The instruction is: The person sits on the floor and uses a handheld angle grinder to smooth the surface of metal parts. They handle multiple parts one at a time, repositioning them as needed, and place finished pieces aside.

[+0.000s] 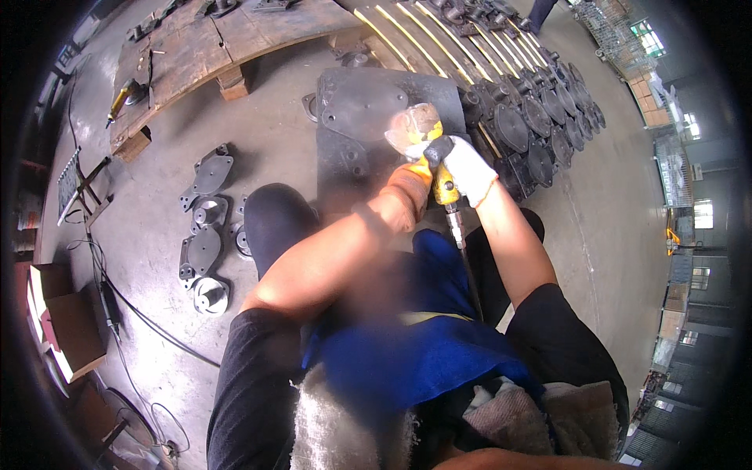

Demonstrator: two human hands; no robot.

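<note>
A yellow air grinder (pixel 445 190) is held in front of me over a dark metal plate casting (pixel 364 106) on a dark work surface (pixel 333 176). My right hand (pixel 468 171), in a white glove, is closed around its body. My left hand (pixel 411 188), in an orange and white glove, is closed at the grinder's left side near a black knob (pixel 439 149). The grinder's pale round head (pixel 415 129) lies over the casting's right edge; whether it touches is unclear. A metal hose fitting (pixel 456 225) runs from the tool back toward my lap.
Rows of dark castings (pixel 540 117) and yellow-edged strips (pixel 446 39) lie beyond to the right. More castings (pixel 207 247) rest on the floor at left. A wooden pallet table (pixel 188 55) holds another yellow power tool (pixel 121 102). Cables (pixel 149 321) and a box (pixel 70 329) are far left.
</note>
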